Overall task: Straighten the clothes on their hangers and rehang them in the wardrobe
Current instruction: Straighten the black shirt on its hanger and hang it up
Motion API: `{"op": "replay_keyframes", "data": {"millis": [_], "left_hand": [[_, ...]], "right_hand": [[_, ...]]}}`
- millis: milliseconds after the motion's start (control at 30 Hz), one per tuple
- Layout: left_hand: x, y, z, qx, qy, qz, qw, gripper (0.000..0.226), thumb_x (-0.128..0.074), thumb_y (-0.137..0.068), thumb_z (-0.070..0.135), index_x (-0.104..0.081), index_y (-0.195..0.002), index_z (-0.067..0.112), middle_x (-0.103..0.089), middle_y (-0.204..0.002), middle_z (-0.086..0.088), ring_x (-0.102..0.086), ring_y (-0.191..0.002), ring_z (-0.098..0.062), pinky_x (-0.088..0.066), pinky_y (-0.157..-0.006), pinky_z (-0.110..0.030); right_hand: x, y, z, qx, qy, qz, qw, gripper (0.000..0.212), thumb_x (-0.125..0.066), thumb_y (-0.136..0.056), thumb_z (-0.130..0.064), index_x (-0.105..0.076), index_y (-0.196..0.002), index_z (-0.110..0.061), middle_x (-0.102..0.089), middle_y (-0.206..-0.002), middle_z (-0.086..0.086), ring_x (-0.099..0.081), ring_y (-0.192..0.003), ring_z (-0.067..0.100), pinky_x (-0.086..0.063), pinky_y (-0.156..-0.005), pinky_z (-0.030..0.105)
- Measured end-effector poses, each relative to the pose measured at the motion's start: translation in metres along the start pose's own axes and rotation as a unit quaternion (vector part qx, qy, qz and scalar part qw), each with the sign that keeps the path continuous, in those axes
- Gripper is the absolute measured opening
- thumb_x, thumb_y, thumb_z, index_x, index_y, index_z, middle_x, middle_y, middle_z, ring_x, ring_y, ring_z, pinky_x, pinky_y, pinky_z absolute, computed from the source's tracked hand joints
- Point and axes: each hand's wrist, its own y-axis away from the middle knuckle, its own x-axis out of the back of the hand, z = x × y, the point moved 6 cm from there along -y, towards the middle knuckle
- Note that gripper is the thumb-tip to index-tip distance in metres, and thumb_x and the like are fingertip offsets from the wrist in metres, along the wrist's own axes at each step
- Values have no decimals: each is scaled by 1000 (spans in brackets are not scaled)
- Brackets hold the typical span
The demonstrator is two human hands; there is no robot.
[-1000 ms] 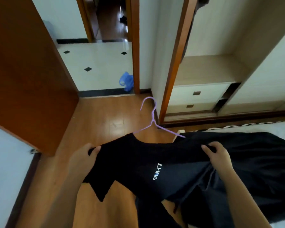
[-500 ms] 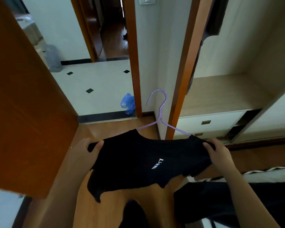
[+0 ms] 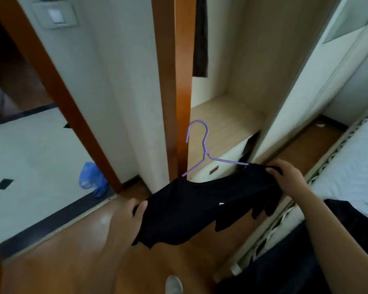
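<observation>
A black T-shirt (image 3: 200,209) hangs on a purple wire hanger (image 3: 204,145), held up in front of the open wardrobe (image 3: 227,115). My left hand (image 3: 132,211) grips the shirt's left shoulder. My right hand (image 3: 287,177) grips its right shoulder, over the hanger's end. The hook points up, next to the wardrobe's brown post (image 3: 176,85). A dark garment (image 3: 200,37) hangs inside the wardrobe at the top.
A bed with a pale quilted cover (image 3: 353,166) and another dark garment (image 3: 295,255) lies at the right. A doorway with a tiled floor and a blue plastic bag (image 3: 91,179) is at the left. White drawers (image 3: 217,168) sit low in the wardrobe.
I have lifted the shirt on its hanger off the bed and carried it up and right, toward the wardrobe opening. My view has tilted upward.
</observation>
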Motion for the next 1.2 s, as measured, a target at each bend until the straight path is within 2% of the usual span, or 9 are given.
{"op": "replay_keyframes", "data": {"millis": [133, 267, 433, 600, 700, 767, 833, 933, 1200], "left_hand": [[-35, -39, 26, -50, -4, -36, 998, 34, -45, -94, 26, -42, -61, 19, -45, -56, -2, -45, -55, -11, -29, -52, -20], [-75, -64, 58, -109, -39, -90, 989, 23, -42, -94, 35, -48, -74, 26, -54, -64, 3, -51, -61, -9, -32, -51, -17], [-116, -85, 114, -180, -17, -104, 978, 24, -49, -93, 31, -48, -71, 21, -43, -52, 10, -44, -49, -3, -29, -45, -17], [-156, -125, 169, -223, -3, -75, 972, 31, -53, -90, 31, -50, -64, 14, -40, -49, 11, -38, -46, -2, -26, -46, -14], [-173, -158, 211, -263, -4, -27, 964, 47, -43, -85, 46, -49, -57, 9, -32, -44, 9, -29, -39, -4, -18, -41, -16], [-184, -187, 242, -274, -1, 0, 962, 45, -39, -83, 47, -41, -55, 13, -27, -42, 9, -26, -38, -4, -17, -41, -18], [-193, -219, 273, -268, -4, 20, 963, 43, -50, -87, 40, -38, -55, 14, -29, -44, 8, -27, -39, -7, -19, -42, -21], [-202, -267, 326, -262, -2, 41, 964, 39, -55, -89, 27, -41, -57, 10, -33, -45, 3, -28, -41, -12, -20, -44, -24], [-201, -359, 458, -358, -7, 63, 932, 28, -53, -90, 29, -56, -73, 7, -39, -50, 8, -40, -52, -19, -26, -46, -27]], "right_hand": [[26, -10, 20, -19, 58, 48, 997, 16, -51, -91, -12, -61, -96, -1, -61, -94, 17, -55, -92, 31, -36, -75, 33], [59, -9, 54, -45, 111, 83, 989, 14, -53, -90, -11, -61, -92, 1, -62, -90, 22, -57, -89, 38, -45, -77, 42], [95, -9, 94, -89, 158, 116, 977, 16, -53, -91, -10, -62, -97, 1, -61, -91, 25, -55, -91, 41, -44, -78, 46], [124, -39, 130, -123, 165, 167, 964, 16, -53, -90, -10, -62, -96, 1, -61, -93, 25, -54, -92, 42, -42, -77, 44], [149, -76, 149, -121, 174, 185, 960, 15, -54, -90, -9, -62, -96, 2, -62, -93, 24, -56, -92, 41, -42, -75, 42], [164, -109, 159, -106, 182, 191, 959, 15, -54, -89, -10, -62, -96, 1, -63, -95, 23, -58, -93, 40, -43, -73, 41], [181, -143, 165, -97, 185, 205, 956, 16, -54, -89, -11, -62, -96, 1, -64, -95, 22, -60, -93, 39, -39, -69, 37], [209, -191, 169, -70, 182, 232, 953, 16, -54, -90, -12, -62, -94, 1, -66, -91, 21, -61, -88, 38, -31, -65, 30], [283, -262, 183, -40, 179, 295, 938, 21, -51, -92, -18, -59, -90, 1, -67, -80, 22, -62, -77, 38, -33, -61, 30]]}}
